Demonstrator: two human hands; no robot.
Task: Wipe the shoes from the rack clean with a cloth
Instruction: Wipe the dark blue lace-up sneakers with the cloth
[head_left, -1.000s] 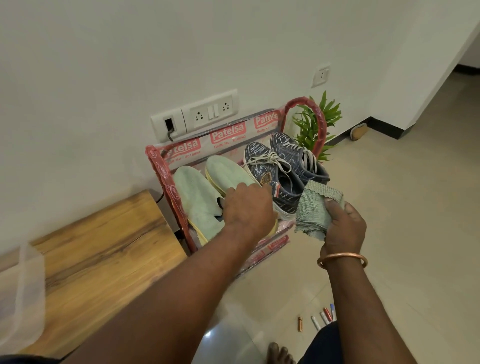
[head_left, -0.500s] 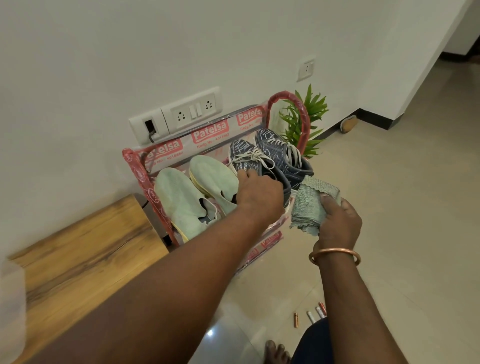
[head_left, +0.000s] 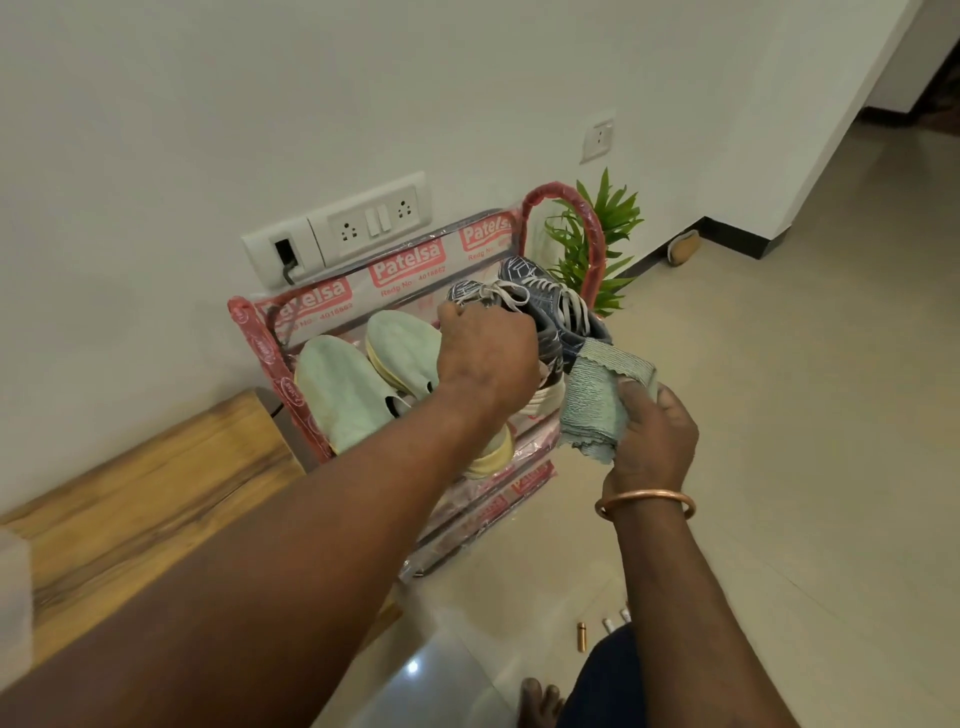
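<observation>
Since all 4 shoes are sitting on the rack and the cloth isn't on any of them, I'd say the job is right at the start: 0 wiped, 4 left, though I can't judge dirt from here.

Closest in there's 1 bare foot (head_left: 540, 699) and some batteries (head_left: 582, 636) on the floor. I count 3, and more may be hidden by the knee. 1 wooden counter (head_left: 156, 493) runs along the left.

Next up, the right hand (head_left: 654, 441) has its fingers wrapped round the 1 folded grey-green cloth (head_left: 597, 400), held just right of the rack. It's near the shoes, but I can't tell if it touches them.

The left hand (head_left: 488, 358) is curled over the top of the dark sneaker (head_left: 467, 291) by the laces. My guess is that one gets lifted out first. The second sneaker (head_left: 540, 291) sits right beside it. The 2 pale green slip-ons (head_left: 337, 384) fill the left half of the rack (head_left: 262, 348).

Behind that: 1 plant (head_left: 602, 228) and 2 socket plates (head_left: 363, 223) on the wall.
</observation>
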